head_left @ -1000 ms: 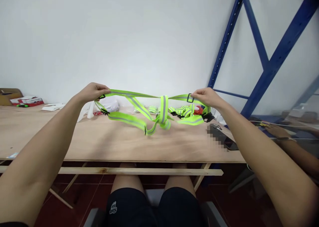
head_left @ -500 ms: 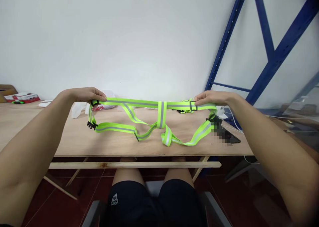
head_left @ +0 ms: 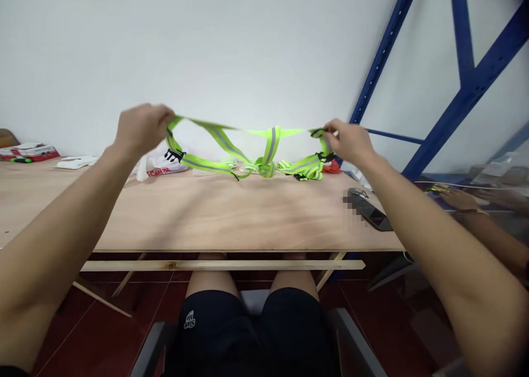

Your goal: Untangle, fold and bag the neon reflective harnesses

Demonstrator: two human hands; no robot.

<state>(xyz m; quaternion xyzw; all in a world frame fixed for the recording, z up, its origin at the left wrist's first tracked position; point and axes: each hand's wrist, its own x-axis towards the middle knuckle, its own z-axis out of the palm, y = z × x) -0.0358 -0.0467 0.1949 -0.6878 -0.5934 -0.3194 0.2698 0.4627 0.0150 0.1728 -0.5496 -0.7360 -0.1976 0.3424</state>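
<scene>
A lime-green reflective harness (head_left: pixel 271 145) with grey stripes hangs stretched between my two hands, lifted above the table. My left hand (head_left: pixel 144 124) is closed on its left end, and a black buckle (head_left: pixel 174 155) dangles just below. My right hand (head_left: pixel 349 140) pinches the right end beside a black slider; another black buckle (head_left: pixel 326 157) hangs under the fingers. The upper strap is twisted edge-on and smeared by motion. In the middle the lower straps gather into a loose bunch.
The wooden table (head_left: pixel 231 217) bears a white plastic bag (head_left: pixel 165 165), a red-and-white packet (head_left: pixel 31 152) and a dark phone (head_left: pixel 374 214). Behind the harness lie more green straps (head_left: pixel 306 173). A blue metal rack (head_left: pixel 448 109) stands right; another person's hand (head_left: pixel 458 199) is at far right.
Both hands have risen with the harness and come slightly closer together. Its lower straps have lifted toward the back, and the upper strap has turned edge-on.
</scene>
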